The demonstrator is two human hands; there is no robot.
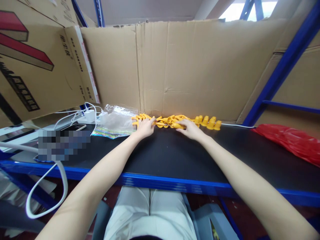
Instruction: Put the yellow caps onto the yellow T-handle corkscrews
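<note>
Your left hand [146, 128] and right hand [191, 130] are at the yellow pieces [174, 119] on the black table [172, 153]; whether either pinches any, I cannot tell.

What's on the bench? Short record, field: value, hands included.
left hand: at the left part of the yellow pieces; grip unclear
right hand: at their right part; grip unclear
right of right hand: yellow cup-shaped pieces
left of left hand: clear plastic bag
far right: red plastic
surface: black tabletop
behind: cardboard
</note>
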